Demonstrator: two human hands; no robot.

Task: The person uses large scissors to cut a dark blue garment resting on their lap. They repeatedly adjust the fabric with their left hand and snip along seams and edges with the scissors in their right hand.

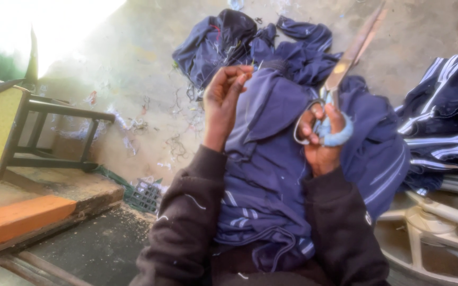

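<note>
Head view: left hand (223, 98) pinches a thread off the garment (271, 159), right hand (322, 140) grips shears (340, 69), likely trimming; the next snip needs tension.

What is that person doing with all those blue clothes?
A person sits with a dark blue garment with pale stripes draped over their lap. Their right hand holds big scissors, blades closed and pointing up. Their left hand pinches the cloth near its top edge. More blue garments lie in a heap on the floor ahead and in a pile to the right. Thread scraps litter the ground.
</note>
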